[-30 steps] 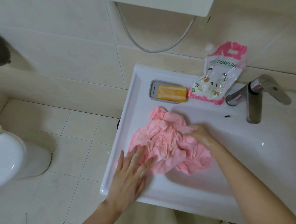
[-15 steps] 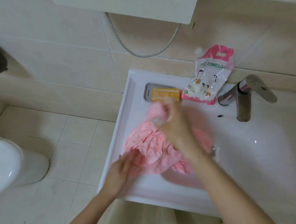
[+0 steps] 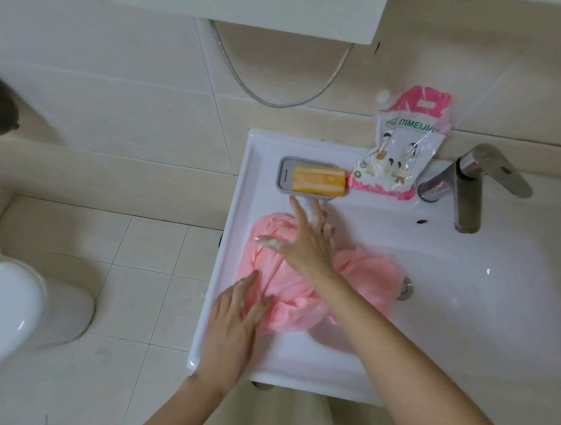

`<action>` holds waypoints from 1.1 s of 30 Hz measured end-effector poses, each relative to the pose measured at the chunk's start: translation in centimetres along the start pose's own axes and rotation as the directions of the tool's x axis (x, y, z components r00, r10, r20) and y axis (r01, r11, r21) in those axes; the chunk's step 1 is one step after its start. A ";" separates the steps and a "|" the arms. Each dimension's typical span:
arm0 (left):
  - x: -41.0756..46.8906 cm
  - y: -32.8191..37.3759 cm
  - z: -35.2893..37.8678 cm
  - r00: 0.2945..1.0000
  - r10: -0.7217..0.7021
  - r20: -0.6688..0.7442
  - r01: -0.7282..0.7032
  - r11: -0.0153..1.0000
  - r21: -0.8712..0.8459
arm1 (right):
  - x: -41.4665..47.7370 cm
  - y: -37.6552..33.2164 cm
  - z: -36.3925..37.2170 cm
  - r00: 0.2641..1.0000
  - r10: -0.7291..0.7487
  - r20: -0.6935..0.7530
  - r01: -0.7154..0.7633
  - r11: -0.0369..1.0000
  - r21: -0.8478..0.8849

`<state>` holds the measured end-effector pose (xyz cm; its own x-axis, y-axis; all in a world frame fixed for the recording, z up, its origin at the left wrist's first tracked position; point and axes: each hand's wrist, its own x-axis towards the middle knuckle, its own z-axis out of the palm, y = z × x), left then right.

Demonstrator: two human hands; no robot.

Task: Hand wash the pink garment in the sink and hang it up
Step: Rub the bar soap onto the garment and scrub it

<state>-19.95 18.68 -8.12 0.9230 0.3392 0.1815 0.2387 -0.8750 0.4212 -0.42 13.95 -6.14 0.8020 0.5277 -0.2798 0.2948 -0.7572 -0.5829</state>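
The wet pink garment lies crumpled over the left part of the white sink. My left hand presses flat on its near left edge at the sink's rim, fingers straight and soapy. My right hand hovers over the garment's far end with fingers spread and lather on them, holding nothing; its fingertips point at the orange soap bar in the grey soap dish.
A pink and white plastic pouch leans on the wall behind the sink. The metal tap stands at the back right, the drain beside the garment. A toilet stands on the tiled floor at left.
My right hand let go of the garment's far end, opened and reached toward the soap dish. My left hand flattened on the garment's near edge.
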 end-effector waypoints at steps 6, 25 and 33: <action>-3.1 0.1 0.8 0.980 -0.073 0.186 0.052 0.992 0.118 | 0.4 2.8 3.8 0.975 -0.135 -0.177 0.112 0.984 -0.136; -1.2 -1.2 0.9 0.925 0.073 0.373 -0.158 0.966 0.204 | 3.9 1.0 3.7 0.818 -0.453 -0.355 0.359 0.884 -0.300; -1.1 -1.1 0.8 0.901 0.023 0.433 -0.112 0.977 0.181 | 1.8 0.6 4.4 0.794 -0.553 -0.254 0.478 0.825 -0.301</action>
<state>-20.98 18.99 -9.46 0.9679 0.1356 -0.2115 0.1842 -0.9554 0.2306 -1.11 16.16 -10.37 0.6055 0.7397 0.2937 0.7832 -0.4883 -0.3848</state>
